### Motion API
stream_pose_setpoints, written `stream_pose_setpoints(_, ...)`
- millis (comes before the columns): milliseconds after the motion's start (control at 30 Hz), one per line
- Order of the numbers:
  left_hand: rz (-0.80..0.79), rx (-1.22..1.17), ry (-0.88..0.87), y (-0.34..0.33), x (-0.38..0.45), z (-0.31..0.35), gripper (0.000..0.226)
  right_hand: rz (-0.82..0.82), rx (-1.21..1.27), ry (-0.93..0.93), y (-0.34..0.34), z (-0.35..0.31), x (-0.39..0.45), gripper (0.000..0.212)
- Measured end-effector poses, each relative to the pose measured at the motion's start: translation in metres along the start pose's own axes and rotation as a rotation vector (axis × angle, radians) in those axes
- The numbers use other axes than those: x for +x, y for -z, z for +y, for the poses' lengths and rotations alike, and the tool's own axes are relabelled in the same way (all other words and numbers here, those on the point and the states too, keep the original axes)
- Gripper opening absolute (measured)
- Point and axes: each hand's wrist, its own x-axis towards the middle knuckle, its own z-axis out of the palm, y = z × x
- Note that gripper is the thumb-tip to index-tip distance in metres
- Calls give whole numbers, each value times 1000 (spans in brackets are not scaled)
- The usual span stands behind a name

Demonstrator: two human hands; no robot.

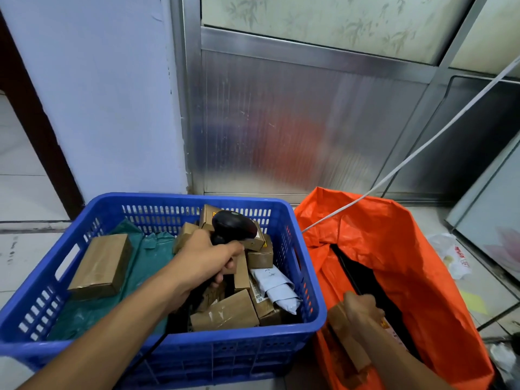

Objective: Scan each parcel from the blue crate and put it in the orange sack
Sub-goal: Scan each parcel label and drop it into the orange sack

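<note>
my left hand [209, 258] grips the scanner [233, 226] over the blue crate [157, 350], my right hand [361, 308] clamps a stiff, light-looking parcel [347, 342] (held by its top end) at the orange sack [408, 249] mouth.

Blue crate [56, 280] heaped with brown parcels [101, 266]; orange sack [394, 249] just right, mouth open; black scanner [233, 225] above crate.

Blue slotted crate [306, 249]; orange sack [394, 249]; black scanner [233, 225]; brown parcels (one green) [101, 266].
</note>
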Motion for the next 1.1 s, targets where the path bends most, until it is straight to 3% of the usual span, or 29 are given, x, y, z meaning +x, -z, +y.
stream_pose_setpoints(67, 8, -8, -1, 2, 0, 1, 18, 21, 11, 68, -3, -17, -16, 51)
stream_pose_setpoints(300, 38, -31, -9, 8, -2, 6, 14, 113, -248, 780, -31, -46, -70, 35)
stream_pose_setpoints(400, 80, -13, -9, 12, 0, 6, 17, -66, -395, 971, -51, -43, -89, 27)
stream_pose_setpoints(567, 90, -1, -11, 15, 1, 7, 16, -651, -605, 810, -84, -28, -115, 45)
stream_pose_setpoints(733, 37, 16, -7, 10, 0, 8, 13, -840, -570, 654, -95, -34, -105, 48)
stream_pose_setpoints(900, 27, 14, -6, 9, 2, 8, 14, -885, -439, 460, -115, -32, -87, 54)
stream_pose_setpoints(1100, 15, 24, -3, 10, 4, 7, 14, -1038, -409, 354, -120, -33, -85, 31)
